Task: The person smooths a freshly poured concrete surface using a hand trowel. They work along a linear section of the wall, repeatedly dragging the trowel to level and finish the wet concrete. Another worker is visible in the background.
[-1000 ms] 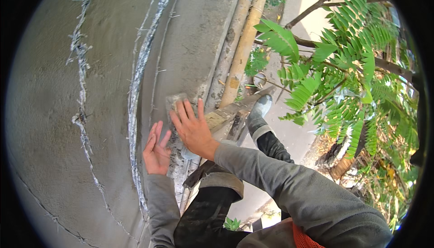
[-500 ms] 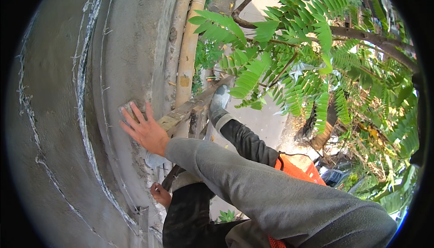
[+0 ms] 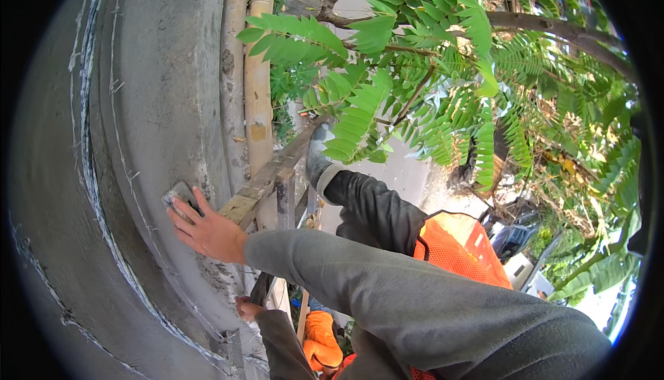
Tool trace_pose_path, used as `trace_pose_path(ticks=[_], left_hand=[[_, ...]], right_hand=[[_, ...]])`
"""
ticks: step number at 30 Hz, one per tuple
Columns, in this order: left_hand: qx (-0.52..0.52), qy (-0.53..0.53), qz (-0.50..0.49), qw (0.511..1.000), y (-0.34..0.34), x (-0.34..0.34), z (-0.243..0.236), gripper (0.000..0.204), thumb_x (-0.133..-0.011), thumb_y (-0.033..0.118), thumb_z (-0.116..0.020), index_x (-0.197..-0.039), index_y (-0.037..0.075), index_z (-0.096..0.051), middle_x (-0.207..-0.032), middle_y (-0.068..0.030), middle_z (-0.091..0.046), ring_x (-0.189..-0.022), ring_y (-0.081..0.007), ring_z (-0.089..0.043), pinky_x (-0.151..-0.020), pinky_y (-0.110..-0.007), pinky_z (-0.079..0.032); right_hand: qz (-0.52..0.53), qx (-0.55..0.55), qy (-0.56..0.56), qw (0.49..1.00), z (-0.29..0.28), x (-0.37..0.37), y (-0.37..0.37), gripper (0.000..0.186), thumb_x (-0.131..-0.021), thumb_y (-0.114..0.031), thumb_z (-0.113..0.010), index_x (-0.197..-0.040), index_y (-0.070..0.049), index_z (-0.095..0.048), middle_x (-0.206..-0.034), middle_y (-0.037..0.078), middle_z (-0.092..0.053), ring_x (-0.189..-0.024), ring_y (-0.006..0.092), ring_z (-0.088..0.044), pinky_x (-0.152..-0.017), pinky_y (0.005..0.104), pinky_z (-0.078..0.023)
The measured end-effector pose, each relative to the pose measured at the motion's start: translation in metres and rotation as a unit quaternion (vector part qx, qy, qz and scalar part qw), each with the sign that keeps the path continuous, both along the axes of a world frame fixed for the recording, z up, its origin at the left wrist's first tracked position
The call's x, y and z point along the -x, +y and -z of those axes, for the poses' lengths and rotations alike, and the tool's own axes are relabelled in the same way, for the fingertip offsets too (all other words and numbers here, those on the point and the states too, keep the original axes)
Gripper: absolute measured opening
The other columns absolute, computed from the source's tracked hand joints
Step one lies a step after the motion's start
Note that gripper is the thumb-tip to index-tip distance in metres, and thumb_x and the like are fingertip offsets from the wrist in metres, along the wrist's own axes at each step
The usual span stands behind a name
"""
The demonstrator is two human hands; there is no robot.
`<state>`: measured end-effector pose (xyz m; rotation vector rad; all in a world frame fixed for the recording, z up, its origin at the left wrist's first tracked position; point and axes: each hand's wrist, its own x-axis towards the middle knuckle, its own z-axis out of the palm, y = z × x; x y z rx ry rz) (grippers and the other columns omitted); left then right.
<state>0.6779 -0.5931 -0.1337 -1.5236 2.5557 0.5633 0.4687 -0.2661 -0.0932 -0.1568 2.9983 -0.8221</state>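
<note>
My right hand (image 3: 207,231) reaches across on a grey-sleeved arm and lies on the smooth grey cement surface at the left. Under its fingers is a small grey block (image 3: 181,197), sponge-like or a float, pressed flat to the cement; part of it is hidden by the hand. Lower down, my left hand (image 3: 247,309) is closed beside a dark wooden piece (image 3: 261,288) at the edge of the cement; what its fingers hold, if anything, is hidden. A wooden beam (image 3: 263,190) passes just right of my right hand.
Rough cord-like lines (image 3: 100,200) run along the cement wall (image 3: 166,103). Two bamboo poles (image 3: 259,82) flank it. My boot (image 3: 318,155) stands on the timber. Leafy branches (image 3: 366,103) hang close at right. Below, a person in orange (image 3: 320,338) is partly visible.
The view has shifted. My right hand has moved slightly along the cement with the block, more of which shows now. My left arm and the person in orange below have come into view.
</note>
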Motion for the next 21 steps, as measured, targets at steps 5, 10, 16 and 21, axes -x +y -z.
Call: trace_pose_path(ticks=[5,10,16,21], left_hand=[[0.023,-0.094,0.175,0.98,-0.002,0.0,-0.003,0.045,-0.098,0.042,-0.07,-0.076,0.002,-0.077,-0.073,-0.0171,-0.072,-0.068,-0.0335,-0.062,-0.071,-0.055,-0.051],[-0.021,-0.082,0.2,0.976,-0.015,-0.004,0.002,0.049,-0.102,0.039,-0.073,-0.074,-0.002,-0.073,-0.069,-0.0147,-0.068,-0.066,-0.025,-0.059,-0.065,-0.047,-0.046],[-0.033,-0.003,0.251,0.967,-0.03,-0.019,0.011,0.043,-0.103,0.026,-0.076,-0.071,-0.002,-0.066,-0.062,-0.0077,-0.06,-0.062,-0.019,-0.052,-0.061,-0.043,-0.043],[-0.032,0.066,0.269,0.96,-0.046,-0.025,0.029,0.037,-0.101,0.017,-0.075,-0.07,0.0,-0.065,-0.063,-0.0052,-0.061,-0.063,-0.0141,-0.052,-0.059,-0.039,-0.041]], right_hand=[[-0.022,0.027,-0.016,0.999,0.0,0.0,0.008,0.041,-0.107,-0.036,-0.059,-0.139,-0.013,-0.07,-0.167,0.017,-0.047,-0.165,0.0452,-0.027,-0.127,0.0812,-0.028],[0.003,0.098,0.042,0.994,0.008,-0.002,0.007,0.039,-0.101,-0.032,-0.064,-0.131,-0.008,-0.073,-0.163,0.019,-0.051,-0.162,0.0469,-0.032,-0.125,0.0824,-0.027],[-0.023,0.097,0.027,0.995,0.012,-0.004,0.006,0.036,-0.106,-0.034,-0.06,-0.129,-0.008,-0.071,-0.163,0.021,-0.05,-0.163,0.0474,-0.032,-0.122,0.0815,-0.032],[-0.012,0.121,0.04,0.992,0.015,-0.006,0.007,0.034,-0.103,-0.032,-0.063,-0.124,-0.006,-0.071,-0.161,0.021,-0.051,-0.161,0.0482,-0.036,-0.119,0.0824,-0.035]])
